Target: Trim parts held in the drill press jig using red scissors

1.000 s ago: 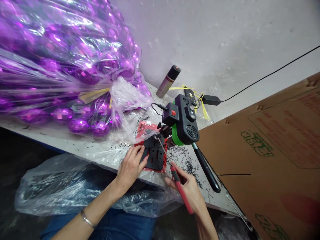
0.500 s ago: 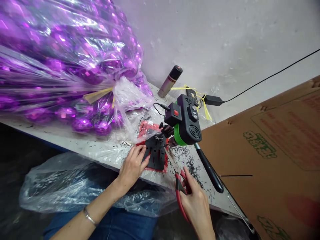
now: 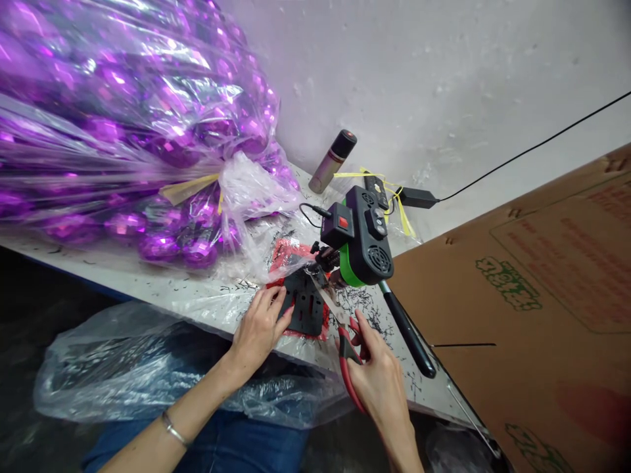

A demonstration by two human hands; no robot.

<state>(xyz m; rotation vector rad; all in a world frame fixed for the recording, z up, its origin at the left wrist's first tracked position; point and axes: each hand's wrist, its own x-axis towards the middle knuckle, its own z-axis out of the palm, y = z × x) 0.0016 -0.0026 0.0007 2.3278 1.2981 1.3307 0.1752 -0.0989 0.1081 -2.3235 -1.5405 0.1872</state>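
Red-handled scissors (image 3: 345, 348) are gripped in my right hand (image 3: 379, 368), blades pointing up and left over the black slotted base plate (image 3: 306, 318) of a small drill press (image 3: 367, 240). The blade tips lie close beneath the machine's head. My left hand (image 3: 259, 325) rests at the plate's left edge, fingers bent and close together; whether they pinch something small cannot be made out. Red sheeting (image 3: 283, 253) shows under and around the plate. Short black scraps (image 3: 374, 312) are scattered beside it.
A big clear bag of shiny purple balls (image 3: 148, 131) fills the left. Behind stands a spray can (image 3: 332, 161). The press's black lever (image 3: 409, 335) juts right, near a cardboard box (image 3: 517, 282). Clear plastic (image 3: 123, 368) hangs at the table's front edge.
My right hand and the scissors have moved up and left, so the blades reach farther over the plate. My left hand has hardly moved, and the whole view has shifted slightly.
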